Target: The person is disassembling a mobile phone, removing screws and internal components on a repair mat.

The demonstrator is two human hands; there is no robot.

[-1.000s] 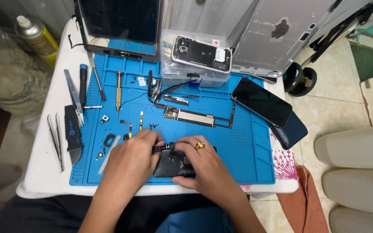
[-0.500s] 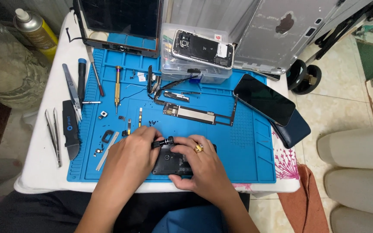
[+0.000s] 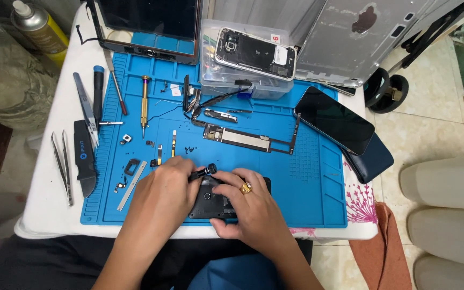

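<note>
An opened black phone body [image 3: 215, 203] lies on the blue work mat [image 3: 307, 198] near the front edge. My left hand [image 3: 159, 196] grips a small black screwdriver [image 3: 204, 172], tip down on the phone body. My right hand [image 3: 248, 207], with a gold ring, rests on the phone body and holds it still, fingers over its right part. A phone circuit board [image 3: 237, 138] with a flex strip lies just beyond my hands.
Tweezers [image 3: 63, 164], a black pry tool [image 3: 84, 161], screwdrivers [image 3: 144, 104] and small screws lie at the mat's left. A clear box [image 3: 243, 80] carries an open phone. A dark phone [image 3: 334, 120] lies right, a tablet [image 3: 146, 24] at the back, a spray can [image 3: 38, 27] far left.
Both hands stay on the phone body with the screwdriver. The view has shifted a little; the hands have barely moved.
</note>
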